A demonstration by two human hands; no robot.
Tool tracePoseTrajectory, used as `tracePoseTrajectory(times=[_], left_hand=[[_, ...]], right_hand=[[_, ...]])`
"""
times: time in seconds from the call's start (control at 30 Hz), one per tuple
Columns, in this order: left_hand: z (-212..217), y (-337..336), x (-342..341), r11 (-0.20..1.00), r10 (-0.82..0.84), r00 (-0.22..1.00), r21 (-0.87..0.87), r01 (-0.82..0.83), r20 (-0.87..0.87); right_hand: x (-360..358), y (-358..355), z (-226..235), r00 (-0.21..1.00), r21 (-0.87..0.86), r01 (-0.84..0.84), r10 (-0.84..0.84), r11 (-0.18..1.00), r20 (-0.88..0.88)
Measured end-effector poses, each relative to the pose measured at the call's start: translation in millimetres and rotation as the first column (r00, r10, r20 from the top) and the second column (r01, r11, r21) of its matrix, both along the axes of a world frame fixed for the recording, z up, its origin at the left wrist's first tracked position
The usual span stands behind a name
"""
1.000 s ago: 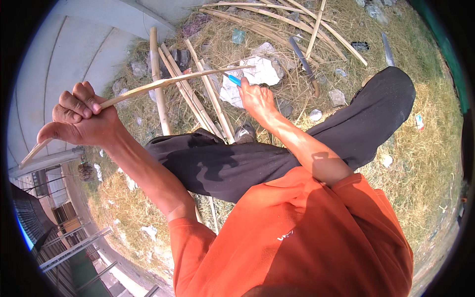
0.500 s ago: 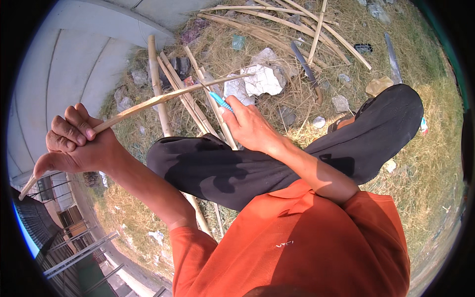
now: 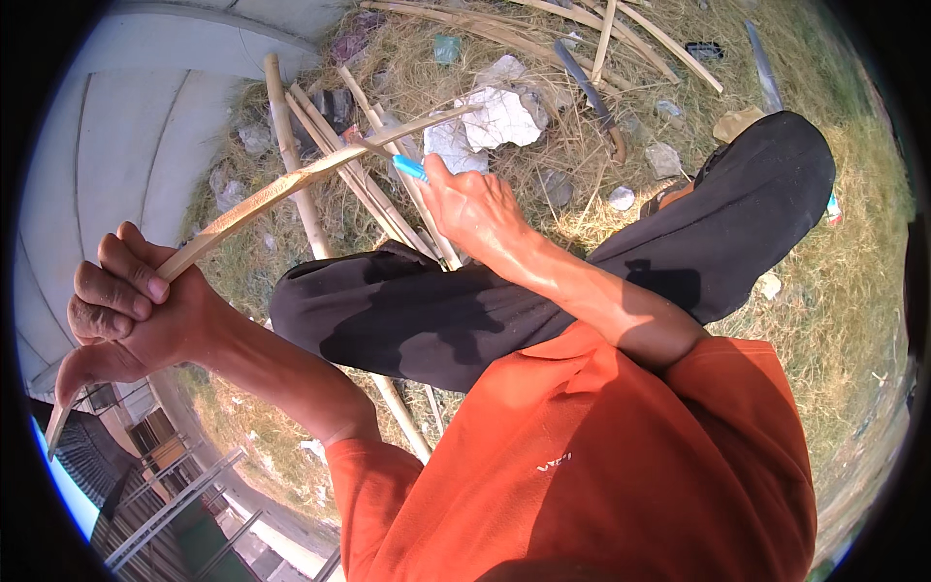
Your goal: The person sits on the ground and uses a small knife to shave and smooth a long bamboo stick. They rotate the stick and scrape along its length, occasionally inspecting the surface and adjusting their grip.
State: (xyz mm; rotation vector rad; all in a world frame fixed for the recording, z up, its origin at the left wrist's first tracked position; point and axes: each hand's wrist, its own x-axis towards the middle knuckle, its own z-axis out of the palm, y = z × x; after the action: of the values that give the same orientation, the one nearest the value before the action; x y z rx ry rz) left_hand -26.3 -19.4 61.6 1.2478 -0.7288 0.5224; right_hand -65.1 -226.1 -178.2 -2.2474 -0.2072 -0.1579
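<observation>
My left hand (image 3: 145, 301), at the far left, is closed around a long pale bamboo strip (image 3: 276, 194). The strip slants up to the right over my leg and tapers to a thin end near the white rocks. In my right hand (image 3: 475, 209) is a knife with a bright blue handle (image 3: 409, 168). Its short blade lies against the strip, a little way back from the thin end; my fingers wrap the handle and hide part of it.
My black-trousered legs (image 3: 417, 310) are folded beneath my arms. White rocks (image 3: 504, 118), bamboo poles (image 3: 291, 155) and split strips (image 3: 485, 29) lie on dry grass. A wooden-handled machete (image 3: 587, 92) and another long blade (image 3: 764, 68) lie beyond. A pale wall (image 3: 126, 126) stands left.
My right hand and the knife have shifted left and slightly up, with the blade a little farther from the strip's thin end. The whole view has also shifted somewhat. Both grips stay the same.
</observation>
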Motion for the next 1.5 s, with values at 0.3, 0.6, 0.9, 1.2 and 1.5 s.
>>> tracePoseTrajectory(times=[0.3,0.6,0.9,1.2,1.5], left_hand=[[-5,5,-3,0.997,0.069,0.997,-0.031,-0.068,0.017],[1,-2,2,0.999,-0.025,0.999,0.027,0.024,0.04],[-2,-22,0,0.988,0.148,0.989,0.035,-0.148,0.02],[20,-22,18,0.982,0.188,0.982,-0.004,-0.188,0.002],[33,-26,27,0.931,0.318,0.948,0.19,-0.312,-0.005]], right_hand=[[7,-60,1,0.913,0.196,0.058,0.028,0.979,-0.408],[-17,2,89,0.946,0.433,-0.158,0.262,0.888,-0.193],[-8,-10,3,0.987,-0.071,-0.054,0.042,0.996,-0.158],[30,-87,19,0.943,0.152,0.183,-0.129,0.971,-0.307],[11,-21,78,0.966,0.497,-0.082,0.192,0.864,-0.173]])
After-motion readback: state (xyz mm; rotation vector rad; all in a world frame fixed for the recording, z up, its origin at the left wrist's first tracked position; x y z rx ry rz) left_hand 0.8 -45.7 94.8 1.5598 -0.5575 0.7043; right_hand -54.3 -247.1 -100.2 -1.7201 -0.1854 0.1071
